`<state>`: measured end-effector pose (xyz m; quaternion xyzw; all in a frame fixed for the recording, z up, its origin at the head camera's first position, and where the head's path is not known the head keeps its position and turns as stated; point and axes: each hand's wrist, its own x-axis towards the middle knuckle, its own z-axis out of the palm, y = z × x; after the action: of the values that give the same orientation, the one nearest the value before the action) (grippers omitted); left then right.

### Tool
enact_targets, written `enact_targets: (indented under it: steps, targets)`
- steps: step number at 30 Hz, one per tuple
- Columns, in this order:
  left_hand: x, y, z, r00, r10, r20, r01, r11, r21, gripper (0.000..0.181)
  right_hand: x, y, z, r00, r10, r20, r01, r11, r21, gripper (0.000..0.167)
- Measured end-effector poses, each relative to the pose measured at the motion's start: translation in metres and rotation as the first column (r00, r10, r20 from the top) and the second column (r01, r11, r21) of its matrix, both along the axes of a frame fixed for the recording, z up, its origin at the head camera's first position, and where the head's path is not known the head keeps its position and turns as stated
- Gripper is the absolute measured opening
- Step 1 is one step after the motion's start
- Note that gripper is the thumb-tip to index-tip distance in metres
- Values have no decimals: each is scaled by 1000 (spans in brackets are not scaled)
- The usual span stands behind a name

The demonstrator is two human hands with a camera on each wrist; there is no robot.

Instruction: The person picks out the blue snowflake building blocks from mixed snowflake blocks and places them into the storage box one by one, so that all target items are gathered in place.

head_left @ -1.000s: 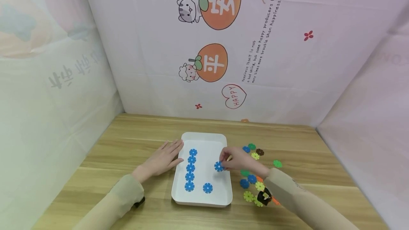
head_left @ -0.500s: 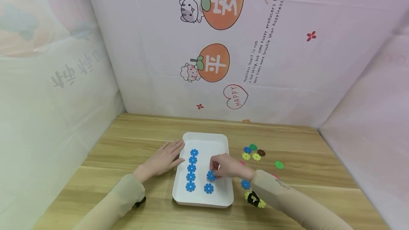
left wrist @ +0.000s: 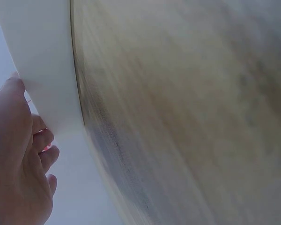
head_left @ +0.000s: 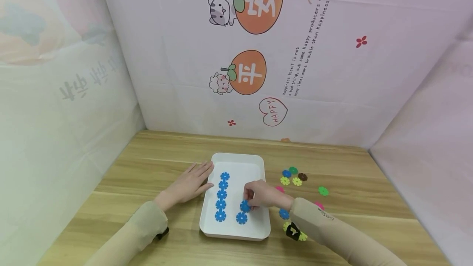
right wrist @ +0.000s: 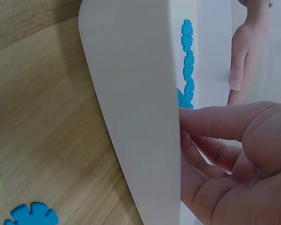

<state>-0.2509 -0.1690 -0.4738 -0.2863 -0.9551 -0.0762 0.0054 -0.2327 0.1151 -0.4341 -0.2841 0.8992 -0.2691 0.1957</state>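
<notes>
In the head view a white tray [head_left: 236,159] lies on the wooden table. My left hand [head_left: 189,184] rests on its left rim with fingers extended; the left wrist view shows that hand [left wrist: 18,154] against the tray's wall. Inside the tray, my right hand [head_left: 261,194] pinches a blue notched plastic disc [head_left: 245,206] between thumb and fingers. It sits just behind another blue disc [head_left: 242,218]; whether their edges touch or overlap is unclear. Left of them runs a row of several blue discs [head_left: 221,194]. The right wrist view shows the right hand [right wrist: 239,159] partly behind the tray wall.
Loose notched discs lie on the table right of the tray, among them a green disc [head_left: 323,191], a brown disc [head_left: 302,177] and a blue disc [head_left: 284,214]. My right sleeve [head_left: 325,225] covers part of this area. A printed cloth wall [head_left: 184,73] stands behind the table.
My right hand has brought the pinched blue disc leftward and nearer from the tray's right side, up to the single disc. The left hand stays on the rim.
</notes>
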Motion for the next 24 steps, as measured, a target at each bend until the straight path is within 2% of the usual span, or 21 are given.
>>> enact_targets:
  steps: [16,24]
  targets:
    - [1,0,0,1000,0,-3,0,1000,15,68,1,-6,-3,1000,-12,10,12,1000,1,11]
    - [2,0,1,1000,6,3,-6,1000,3,69,-1,-8,-5,1000,0,-14,0,1000,5,9]
